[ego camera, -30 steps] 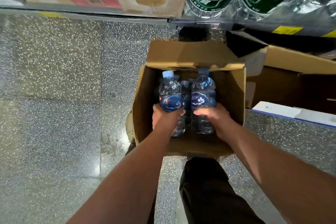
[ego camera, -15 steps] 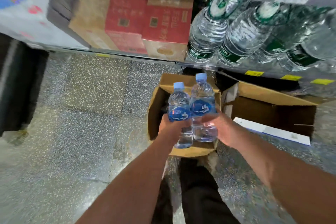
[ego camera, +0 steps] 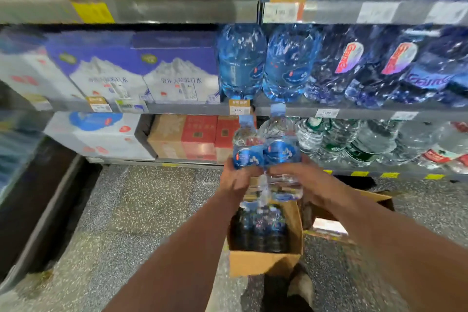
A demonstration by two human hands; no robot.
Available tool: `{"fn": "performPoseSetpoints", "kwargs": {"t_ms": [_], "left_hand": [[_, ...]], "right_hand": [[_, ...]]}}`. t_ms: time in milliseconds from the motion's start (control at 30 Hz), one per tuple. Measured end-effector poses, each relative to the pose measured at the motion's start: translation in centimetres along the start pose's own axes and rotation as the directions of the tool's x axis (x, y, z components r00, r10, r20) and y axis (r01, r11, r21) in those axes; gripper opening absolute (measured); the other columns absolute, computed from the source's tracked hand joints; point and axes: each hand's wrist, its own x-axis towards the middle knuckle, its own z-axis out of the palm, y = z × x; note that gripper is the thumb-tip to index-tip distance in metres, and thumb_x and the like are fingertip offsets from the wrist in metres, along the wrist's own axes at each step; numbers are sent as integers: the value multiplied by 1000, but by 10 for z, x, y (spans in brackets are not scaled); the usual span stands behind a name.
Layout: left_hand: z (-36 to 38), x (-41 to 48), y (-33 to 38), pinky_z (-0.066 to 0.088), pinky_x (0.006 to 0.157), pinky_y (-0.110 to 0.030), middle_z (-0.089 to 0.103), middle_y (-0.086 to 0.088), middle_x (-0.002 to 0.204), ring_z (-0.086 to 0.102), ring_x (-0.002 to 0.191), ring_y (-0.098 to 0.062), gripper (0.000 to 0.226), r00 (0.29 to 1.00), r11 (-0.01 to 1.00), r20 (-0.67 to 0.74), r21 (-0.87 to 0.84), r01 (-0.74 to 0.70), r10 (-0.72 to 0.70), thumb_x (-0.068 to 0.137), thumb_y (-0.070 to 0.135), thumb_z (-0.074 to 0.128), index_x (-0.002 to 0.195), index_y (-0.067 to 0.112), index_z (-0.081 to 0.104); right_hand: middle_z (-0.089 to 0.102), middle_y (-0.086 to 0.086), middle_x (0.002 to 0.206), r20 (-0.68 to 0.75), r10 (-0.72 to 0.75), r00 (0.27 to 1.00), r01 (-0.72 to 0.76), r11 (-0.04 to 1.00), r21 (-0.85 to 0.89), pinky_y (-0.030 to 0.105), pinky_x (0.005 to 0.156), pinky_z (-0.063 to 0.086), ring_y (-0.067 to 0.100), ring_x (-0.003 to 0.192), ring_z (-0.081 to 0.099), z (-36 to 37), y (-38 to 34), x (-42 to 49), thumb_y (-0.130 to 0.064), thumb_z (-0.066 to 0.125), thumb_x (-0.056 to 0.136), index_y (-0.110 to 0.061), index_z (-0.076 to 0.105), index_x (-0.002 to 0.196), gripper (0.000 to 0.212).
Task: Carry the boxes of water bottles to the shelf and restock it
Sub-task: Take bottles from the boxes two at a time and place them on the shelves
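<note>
- Bottles: 2 small blue-labelled ones, left bottle (ego camera: 247,151) and right bottle (ego camera: 281,149), were upright, side by side and touching, held above the open cardboard box (ego camera: 266,262) and level with the lowest shelf (ego camera: 197,108) tier.
- Left grip (ego camera: 236,180) was curled round the left bottle just below its label.
- Right grip (ego camera: 304,182) was wrapped round the right bottle's lower body.
- Cardboard box stood on the speckled floor (ego camera: 139,210) beneath both hands, with packed bottles (ego camera: 258,232) inside.
- Second box (ego camera: 377,200) lay open just beside it on the right.
- Shelf carried big blue jugs (ego camera: 241,63) on the middle tier, with mountain-print cartons (ego camera: 177,71) to their left.
- Red cartons (ego camera: 200,137) and green-labelled bottles (ego camera: 354,144) sat on the lowest tier.
- View was blurred; price tags could not be read.
</note>
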Motion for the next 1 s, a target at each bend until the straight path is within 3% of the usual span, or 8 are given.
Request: {"fn": "performPoseSetpoints", "kwargs": {"t_ms": [167, 267, 400, 533, 633, 733, 900, 1000], "left_hand": [[8, -38, 83, 55, 72, -15, 72, 13, 77, 69, 75, 1, 23, 971, 972, 48, -2, -234, 234, 79, 7, 73, 102, 9, 67], [16, -54, 127, 53, 87, -29, 73, -5, 100, 69, 96, -19, 38, 952, 952, -26, 9, -305, 305, 74, 11, 79, 110, 6, 67], [21, -71, 167, 51, 85, -32, 69, -4, 101, 65, 92, -20, 42, 940, 943, -66, 2, -334, 334, 71, 19, 82, 107, 11, 61], [27, -78, 187, 53, 89, -40, 71, 1, 98, 67, 93, -21, 52, 931, 931, -55, 74, -357, 362, 58, 43, 85, 101, 21, 64], [40, -81, 203, 50, 81, -32, 69, 2, 93, 65, 87, -17, 30, 926, 925, -35, 66, -374, 377, 71, 30, 82, 91, 26, 61], [56, -75, 214, 47, 77, -29, 69, -4, 103, 65, 95, -20, 42, 925, 924, -20, 50, -378, 380, 71, 26, 82, 107, 15, 61], [91, -51, 225, 45, 72, -26, 65, 0, 102, 60, 83, -9, 56, 930, 930, -19, 48, -365, 366, 70, 30, 83, 114, 12, 54], [117, -37, 237, 41, 58, -16, 64, 7, 91, 57, 75, 0, 43, 927, 927, -31, 59, -370, 373, 74, 27, 80, 108, 16, 57]], "right_hand": [[73, -8, 74, 22, -183, 983, 183, 983, -31, 23, 72, 52, 6, 74, 69, 12, -86, -63, 0, 68, 80, -9, 67, 99, 21], [71, -5, 71, 66, -257, 964, 258, 966, -9, 13, 53, 50, 0, 59, 67, 18, -129, -99, 10, 56, 86, -2, 64, 101, 20], [75, 5, 90, -56, -367, 929, 366, 930, -31, 37, 87, 54, 16, 82, 72, 20, -161, -124, 2, 76, 71, -8, 67, 102, 34], [73, 9, 98, -76, -387, 919, 388, 922, 6, 31, 76, 49, 22, 92, 68, 21, -181, -145, -3, 78, 69, -8, 62, 110, 44], [72, 7, 106, -69, -403, 913, 403, 915, -8, 33, 81, 50, 20, 96, 68, 17, -194, -149, -24, 91, 51, -12, 59, 115, 73], [72, 8, 105, -71, -433, 898, 432, 901, -33, 27, 79, 49, 18, 95, 68, 2, -205, -149, -11, 81, 70, -13, 63, 110, 43], [71, 10, 103, -158, -433, 888, 433, 901, -37, 36, 91, 50, 22, 96, 67, -31, -223, -131, -1, 78, 71, -11, 59, 108, 43], [71, 5, 99, -150, -430, 890, 433, 901, -13, 24, 72, 48, 15, 89, 66, -59, -240, -113, 0, 76, 72, -12, 57, 112, 46]]}}
